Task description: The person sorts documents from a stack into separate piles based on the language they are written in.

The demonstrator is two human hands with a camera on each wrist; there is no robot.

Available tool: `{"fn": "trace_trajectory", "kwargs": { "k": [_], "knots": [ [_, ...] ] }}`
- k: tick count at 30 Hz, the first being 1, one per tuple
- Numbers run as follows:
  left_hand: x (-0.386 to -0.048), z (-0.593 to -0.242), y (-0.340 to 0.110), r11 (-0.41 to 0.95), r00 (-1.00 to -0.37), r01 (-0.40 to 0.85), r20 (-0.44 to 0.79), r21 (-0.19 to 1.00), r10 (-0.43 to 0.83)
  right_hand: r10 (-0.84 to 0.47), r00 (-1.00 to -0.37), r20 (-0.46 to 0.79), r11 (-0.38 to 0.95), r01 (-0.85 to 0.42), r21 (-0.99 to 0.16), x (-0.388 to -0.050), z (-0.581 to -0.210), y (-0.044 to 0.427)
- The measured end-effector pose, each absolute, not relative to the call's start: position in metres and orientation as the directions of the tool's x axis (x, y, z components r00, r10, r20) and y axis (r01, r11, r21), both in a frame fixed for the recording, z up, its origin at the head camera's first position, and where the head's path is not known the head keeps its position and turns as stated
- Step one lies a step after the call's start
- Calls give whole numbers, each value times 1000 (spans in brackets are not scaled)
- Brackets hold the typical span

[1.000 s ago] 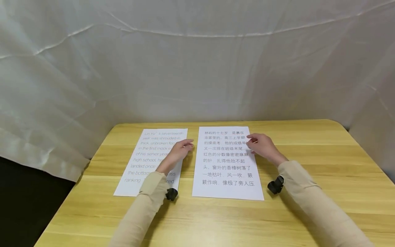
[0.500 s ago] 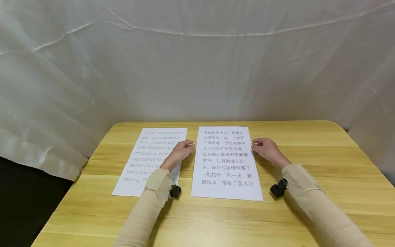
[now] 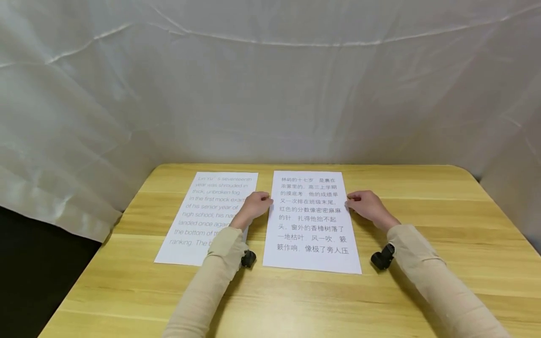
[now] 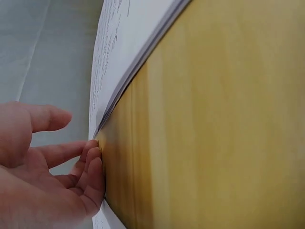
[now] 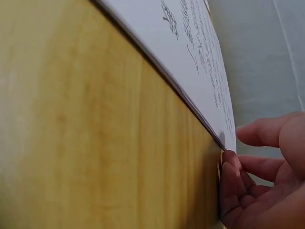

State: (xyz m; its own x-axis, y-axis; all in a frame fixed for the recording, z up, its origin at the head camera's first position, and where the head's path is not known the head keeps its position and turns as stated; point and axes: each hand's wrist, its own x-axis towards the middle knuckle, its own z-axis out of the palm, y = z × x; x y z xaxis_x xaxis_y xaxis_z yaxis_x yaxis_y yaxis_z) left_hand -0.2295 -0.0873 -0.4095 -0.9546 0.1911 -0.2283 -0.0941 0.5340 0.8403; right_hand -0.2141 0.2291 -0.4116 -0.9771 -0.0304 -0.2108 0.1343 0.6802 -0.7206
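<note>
A stack of white paper point(image 3: 310, 261) printed with Chinese characters lies flat on the wooden table, its layered edge showing in both wrist views. At its left edge is my left hand point(image 3: 255, 205), fingertips touching the side of the stack and thumb point(image 4: 50, 117) raised apart from it. My right hand point(image 3: 368, 206) mirrors this at the right edge: its fingertips meet the stack's side, while the thumb point(image 5: 262, 132) hovers off the paper. Both hands have loosely bent fingers. Farther left lies white paper with English text point(image 3: 179, 251), partly hidden under my left hand and forearm.
The wooden table point(image 3: 304, 307) extends to a rounded far right corner. A pale, wrinkled curtain point(image 3: 270, 103) hangs behind and along both sides. Something black point(image 3: 38, 272) fills the lower left, beyond the table edge. Small black devices point(image 3: 248, 258) sit at both wrists.
My left hand has moved right, from over the English paper to the stack's left edge. My right hand has drawn back from above the stack to its right edge and lowered there.
</note>
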Motion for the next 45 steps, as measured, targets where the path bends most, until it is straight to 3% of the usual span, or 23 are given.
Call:
{"fn": "trace_trajectory", "kwargs": {
  "k": [19, 25, 35, 40, 45],
  "knots": [
    [-223, -410, -79, 510, -975, -109, -192, 853, 111, -26, -972, -233, 666, 157, -729, -209, -408, 220],
    [-223, -408, -74, 390, -973, -205, -229, 898, 15, -42, -977, -211, 660, 132, -740, -207, -409, 223],
    [-222, -407, -75, 381, -978, -165, -200, 910, 52, -81, -980, -184, 695, 77, -715, -203, -404, 222],
    [-223, -409, -76, 267, -977, -193, -209, 944, 31, -41, -994, -100, 623, 53, -780, -202, -406, 221],
    [-223, -409, -77, 208, -974, -215, -224, 954, 23, 1, -995, -99, 490, 86, -867, -201, -406, 221]
  ]
}}
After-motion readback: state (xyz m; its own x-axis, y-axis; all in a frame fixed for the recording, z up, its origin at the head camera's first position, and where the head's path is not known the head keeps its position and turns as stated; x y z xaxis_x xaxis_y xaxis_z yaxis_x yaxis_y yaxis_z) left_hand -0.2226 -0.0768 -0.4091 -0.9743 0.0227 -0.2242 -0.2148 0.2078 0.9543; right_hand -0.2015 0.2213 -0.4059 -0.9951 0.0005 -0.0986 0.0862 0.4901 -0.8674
